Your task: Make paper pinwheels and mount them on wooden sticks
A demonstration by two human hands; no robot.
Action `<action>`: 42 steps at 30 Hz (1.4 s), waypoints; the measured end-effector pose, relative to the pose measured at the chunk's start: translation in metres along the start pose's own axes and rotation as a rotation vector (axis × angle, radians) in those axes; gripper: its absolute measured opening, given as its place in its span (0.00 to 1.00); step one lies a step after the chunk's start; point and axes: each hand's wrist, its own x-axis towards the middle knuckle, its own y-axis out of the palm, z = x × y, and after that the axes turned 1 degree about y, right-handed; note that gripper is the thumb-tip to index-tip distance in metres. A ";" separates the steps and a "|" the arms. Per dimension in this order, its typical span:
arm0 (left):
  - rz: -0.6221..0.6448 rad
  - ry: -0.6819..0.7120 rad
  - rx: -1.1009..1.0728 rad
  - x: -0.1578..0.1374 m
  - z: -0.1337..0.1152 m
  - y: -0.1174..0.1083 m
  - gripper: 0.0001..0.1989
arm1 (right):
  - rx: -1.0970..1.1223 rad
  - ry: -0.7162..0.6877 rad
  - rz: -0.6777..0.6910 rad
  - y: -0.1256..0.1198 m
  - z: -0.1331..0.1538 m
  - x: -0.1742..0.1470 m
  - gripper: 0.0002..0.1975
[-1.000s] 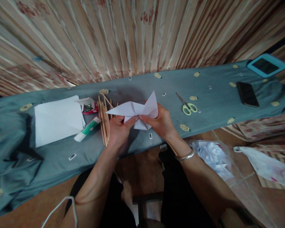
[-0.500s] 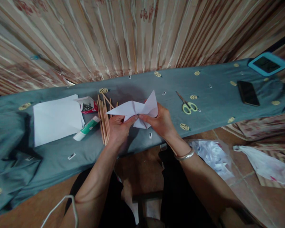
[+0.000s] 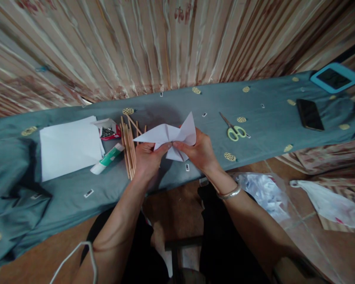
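Both hands hold a folded piece of white paper [image 3: 165,133] above the table's front half. Its long point reaches left and another point sticks up at the right. My left hand [image 3: 149,159] is closed on the paper's lower left, and my right hand [image 3: 199,152] grips its right side. The two thumbs press close together at the centre crease; my other fingers are mostly hidden behind the paper. Just left of my left hand lie several thin wooden sticks [image 3: 127,146]. Green-handled scissors [image 3: 233,128] rest to the right of my right hand.
On the cloth-covered table [image 3: 177,98] at left are a stack of white paper [image 3: 71,148], a small box of metal pieces [image 3: 109,132] and a green-and-white tube [image 3: 107,158]. A phone [image 3: 310,114] and a blue-framed device [image 3: 335,77] lie right. Plastic bags [image 3: 264,195] sit on the floor.
My hands and the folded paper stay almost in place, with the same grip. The view has shifted very slightly.
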 end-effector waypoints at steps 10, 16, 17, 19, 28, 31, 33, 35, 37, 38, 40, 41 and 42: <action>-0.026 -0.102 -0.164 0.002 0.007 0.002 0.09 | 0.032 -0.014 0.025 0.000 -0.001 0.002 0.23; 0.029 -0.164 -0.364 0.000 0.009 0.003 0.10 | 0.046 0.023 0.042 -0.003 0.001 0.002 0.23; 0.045 -0.164 -0.377 -0.001 0.008 0.003 0.10 | 0.045 0.028 0.040 -0.003 0.001 0.002 0.23; 0.070 -0.175 -0.390 -0.002 0.004 0.002 0.11 | 0.044 0.033 0.034 -0.003 0.002 0.002 0.22; 0.098 -0.271 -0.439 -0.005 -0.008 0.000 0.13 | 0.046 0.057 0.027 -0.003 0.003 0.001 0.24; 0.095 -0.268 -0.436 -0.003 -0.004 0.000 0.13 | 0.042 0.066 0.031 -0.004 0.002 0.002 0.25; 0.090 -0.267 -0.441 -0.002 -0.001 0.000 0.12 | 0.066 0.062 0.045 -0.005 0.002 0.003 0.27; 0.081 -0.273 -0.449 -0.001 0.001 -0.001 0.12 | 0.102 0.060 0.068 -0.006 0.001 0.003 0.28; 0.078 -0.284 -0.459 0.000 0.001 -0.001 0.12 | 0.138 0.063 0.087 -0.008 0.001 0.004 0.28; 0.078 -0.291 -0.466 0.000 0.001 -0.001 0.13 | 0.161 0.067 0.096 -0.009 0.001 0.005 0.27; 0.079 -0.304 -0.475 0.000 -0.001 -0.001 0.13 | 0.222 0.078 0.117 -0.010 0.002 0.006 0.27; 0.079 -0.309 -0.476 0.000 -0.002 -0.001 0.13 | 0.257 0.088 0.130 -0.010 0.002 0.006 0.26; 0.078 -0.313 -0.475 0.000 -0.003 -0.001 0.14 | 0.285 0.100 0.142 -0.010 0.002 0.006 0.26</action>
